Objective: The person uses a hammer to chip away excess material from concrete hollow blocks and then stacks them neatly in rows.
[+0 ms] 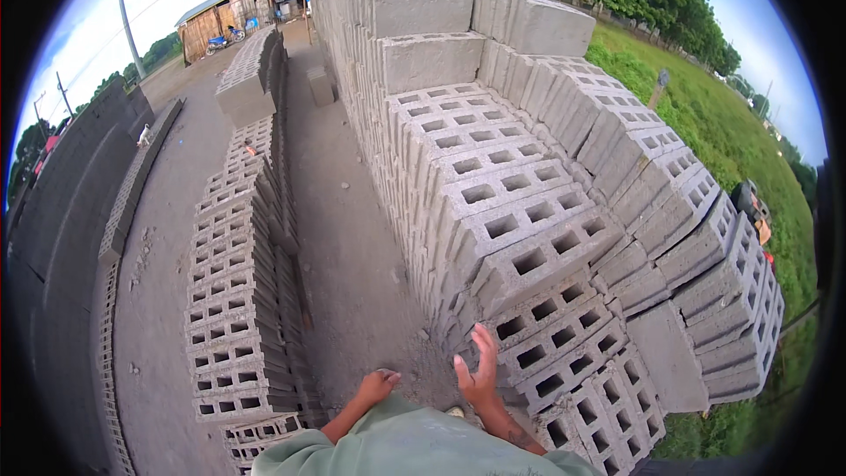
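My right hand point(478, 372) is raised in front of my body with thumb and fingers apart, holding nothing. It is beside the near end of a large stack of grey hollow concrete blocks point(529, 261), nearest to the lower blocks with rectangular holes. I cannot see it touching them. My left hand point(379, 384) hangs near my waist over the dirt path, its fingers curled in and nothing visible in them. To its left runs a lower row of hollow blocks point(226, 329), apart from the hand.
A dirt path point(339, 211) runs between the two stacks. One loose block point(321, 85) stands farther along it. Darker block walls point(75, 211) rise at the far left. Grass point(705, 97) lies beyond the right stack. A shed point(242, 11) and motorbike stand at the back.
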A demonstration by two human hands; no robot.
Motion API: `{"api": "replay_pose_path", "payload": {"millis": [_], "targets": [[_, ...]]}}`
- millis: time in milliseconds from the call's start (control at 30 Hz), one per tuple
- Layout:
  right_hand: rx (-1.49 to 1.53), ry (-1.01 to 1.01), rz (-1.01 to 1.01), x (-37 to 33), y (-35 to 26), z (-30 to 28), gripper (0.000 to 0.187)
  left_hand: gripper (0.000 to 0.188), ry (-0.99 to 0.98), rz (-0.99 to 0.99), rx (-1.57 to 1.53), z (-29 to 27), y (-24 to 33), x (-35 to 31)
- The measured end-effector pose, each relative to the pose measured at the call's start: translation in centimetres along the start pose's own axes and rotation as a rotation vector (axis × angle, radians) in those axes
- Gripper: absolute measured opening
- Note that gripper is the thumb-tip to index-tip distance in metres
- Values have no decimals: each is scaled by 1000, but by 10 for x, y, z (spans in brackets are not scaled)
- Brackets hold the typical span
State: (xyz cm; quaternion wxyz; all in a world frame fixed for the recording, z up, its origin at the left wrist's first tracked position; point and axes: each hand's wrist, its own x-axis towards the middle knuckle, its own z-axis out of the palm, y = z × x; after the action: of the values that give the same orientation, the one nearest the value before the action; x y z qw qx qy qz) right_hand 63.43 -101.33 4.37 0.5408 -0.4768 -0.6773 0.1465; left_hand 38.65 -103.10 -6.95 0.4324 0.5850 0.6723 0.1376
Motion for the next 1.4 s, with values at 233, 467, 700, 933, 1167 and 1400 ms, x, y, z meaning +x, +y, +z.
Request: {"api": "replay_pose_path", "payload": {"millis": [233, 467, 700, 933, 1167, 1400], "targets": [[-104, 43, -139, 27, -40, 46, 44, 56, -632, 545, -767, 39, 144, 59], [-205, 93, -179, 59, -46, 107, 29, 50, -1166, 464, -1285, -48, 133, 57], [-485, 152, 194, 48, -21, 106, 26, 64, -1173, -85, -1113, -113, 134, 52], [-466, 881, 760, -113, -33, 25, 36, 68, -1156, 215, -795, -90, 133, 48], [-906, 1391, 823, -200, -51, -119, 24, 37, -344, 851, -368, -107, 234, 58], [-1202, 1211, 1170, -345, -14, -314, 61, 34, 238, 1222, 205, -47, 383, 118]]}}
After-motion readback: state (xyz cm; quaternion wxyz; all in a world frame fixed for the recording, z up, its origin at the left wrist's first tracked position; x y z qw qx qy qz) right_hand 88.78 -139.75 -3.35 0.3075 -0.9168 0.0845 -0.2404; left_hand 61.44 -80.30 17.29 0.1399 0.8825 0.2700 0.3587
